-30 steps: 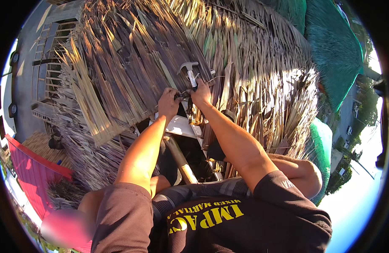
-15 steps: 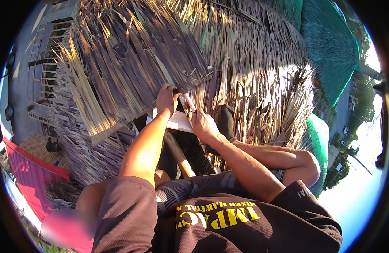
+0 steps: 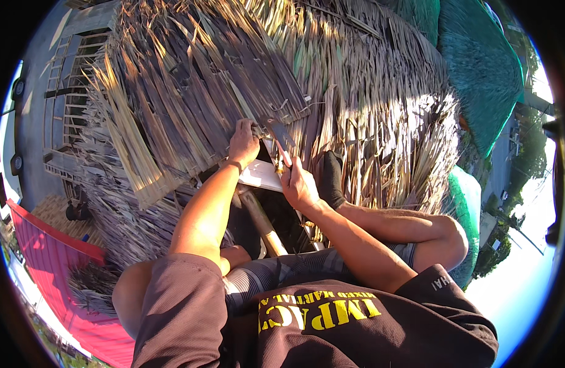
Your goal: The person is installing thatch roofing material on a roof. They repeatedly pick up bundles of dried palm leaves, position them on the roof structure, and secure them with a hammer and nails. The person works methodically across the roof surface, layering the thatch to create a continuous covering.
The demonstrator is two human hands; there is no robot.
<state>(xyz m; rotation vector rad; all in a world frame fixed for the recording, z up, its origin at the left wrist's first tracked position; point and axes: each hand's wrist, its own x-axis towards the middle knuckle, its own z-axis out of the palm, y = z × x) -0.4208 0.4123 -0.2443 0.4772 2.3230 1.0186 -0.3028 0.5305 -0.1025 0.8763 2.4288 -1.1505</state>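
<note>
My right hand (image 3: 301, 186) is closed around the pale handle of a knife (image 3: 281, 134), its broad dark blade pointing up and left, away from me. My left hand (image 3: 244, 145) is just left of the blade, fingers closed at the lower edge of a brown thatch panel (image 3: 196, 98). What exactly lies between those fingertips is partly hidden. Below the hands, a white board (image 3: 261, 176) spans a gap in the roof. A bamboo pole (image 3: 261, 222) runs from near the board toward my lap.
I sit on a sloping thatched roof (image 3: 380, 116), one dark-socked foot (image 3: 332, 178) resting right of the hands. A dark opening (image 3: 282, 211) lies beneath the board. Green-netted thatch (image 3: 481, 73) rises at the far right; a red metal roof (image 3: 61, 282) is at lower left, beyond the thatch.
The knife has turned so its flat blade shows more plainly. My right hand has shifted slightly right, while my left hand stays by the panel's edge.
</note>
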